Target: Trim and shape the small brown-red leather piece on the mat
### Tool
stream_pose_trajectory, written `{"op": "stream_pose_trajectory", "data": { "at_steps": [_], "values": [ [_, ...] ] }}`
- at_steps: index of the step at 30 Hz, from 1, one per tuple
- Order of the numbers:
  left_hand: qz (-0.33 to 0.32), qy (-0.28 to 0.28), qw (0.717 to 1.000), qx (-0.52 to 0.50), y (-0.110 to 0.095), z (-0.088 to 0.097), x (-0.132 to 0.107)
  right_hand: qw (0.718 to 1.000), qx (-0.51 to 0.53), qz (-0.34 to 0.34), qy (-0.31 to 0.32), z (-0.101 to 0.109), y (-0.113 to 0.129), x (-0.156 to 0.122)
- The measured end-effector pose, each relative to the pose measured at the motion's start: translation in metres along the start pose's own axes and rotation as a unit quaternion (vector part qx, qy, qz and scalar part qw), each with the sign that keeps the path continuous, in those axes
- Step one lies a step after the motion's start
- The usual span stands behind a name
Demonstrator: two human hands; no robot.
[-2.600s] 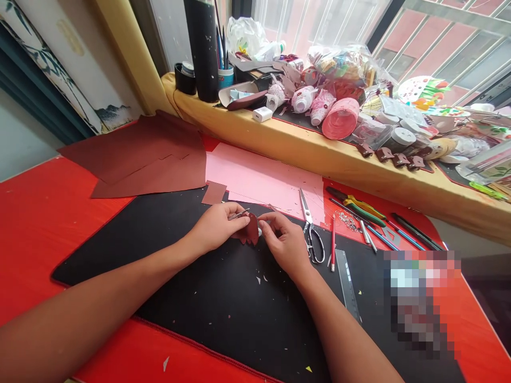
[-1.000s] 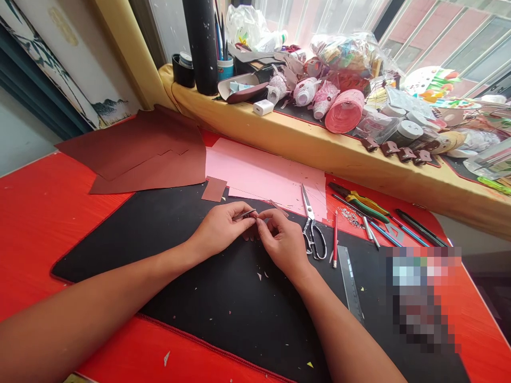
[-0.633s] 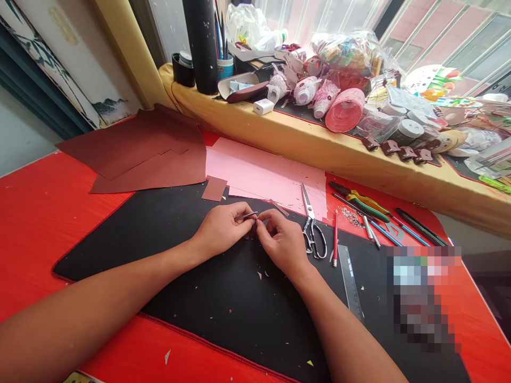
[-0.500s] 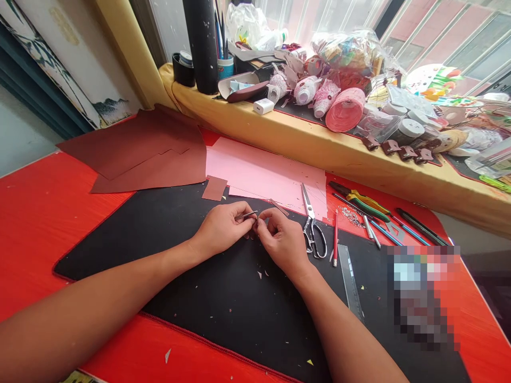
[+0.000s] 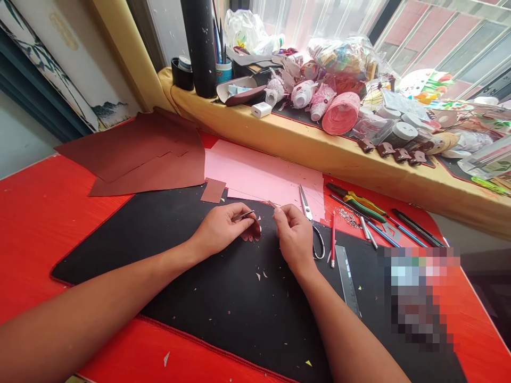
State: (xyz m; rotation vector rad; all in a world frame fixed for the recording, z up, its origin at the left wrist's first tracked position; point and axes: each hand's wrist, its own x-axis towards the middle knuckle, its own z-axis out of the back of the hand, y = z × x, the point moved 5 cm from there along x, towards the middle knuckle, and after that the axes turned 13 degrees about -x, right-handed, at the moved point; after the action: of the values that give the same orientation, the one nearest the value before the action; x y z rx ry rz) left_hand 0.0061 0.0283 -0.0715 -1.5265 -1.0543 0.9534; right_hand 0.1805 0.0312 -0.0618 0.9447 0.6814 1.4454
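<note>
My left hand (image 5: 217,227), closed in a pinch, holds a small brown paper piece with a scalloped edge (image 5: 251,234) above the black mat. A thin dark metal tool (image 5: 244,214) also sticks out between its thumb and forefinger; its kind is unclear. To the right and apart from it, my right hand (image 5: 296,239) has thumb and forefinger pressed together, and what they hold, if anything, cannot be made out. A narrow brown strip (image 5: 272,204) shows just beyond those fingertips, partly hidden by them. The scissors (image 5: 306,210) lie close behind my right hand, partly covered by it.
The black mat (image 5: 179,223) carries small scraps, a brown paper rectangle (image 5: 213,190) and a clear ruler (image 5: 347,279). Pink sheets (image 5: 263,167) and brown sheets (image 5: 159,165) lie behind. At right are a red pencil (image 5: 333,239) and pliers (image 5: 363,205). A crowded ledge (image 5: 239,119) runs behind.
My right hand has moved away to the right from my left hand, uncovering more of the scalloped brown piece. My left hand stays nearly in place. The view has shifted slightly.
</note>
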Motion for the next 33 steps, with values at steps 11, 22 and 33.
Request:
{"op": "stream_pose_trajectory", "data": {
  "at_steps": [11,22,33],
  "values": [
    [0.006,0.004,1.0,0.014,-0.002,0.0,-0.002,0.998,0.024,-0.002,0.058,-0.009,-0.006,0.003],
    [-0.02,-0.013,1.0,-0.02,-0.001,0.003,-0.003,0.985,-0.019,0.053,0.163,-0.014,0.007,-0.001],
    [0.006,-0.06,0.973,0.221,-0.01,0.019,-0.001,0.991,-0.009,0.034,0.13,-0.012,0.003,0.0]
  ]
}}
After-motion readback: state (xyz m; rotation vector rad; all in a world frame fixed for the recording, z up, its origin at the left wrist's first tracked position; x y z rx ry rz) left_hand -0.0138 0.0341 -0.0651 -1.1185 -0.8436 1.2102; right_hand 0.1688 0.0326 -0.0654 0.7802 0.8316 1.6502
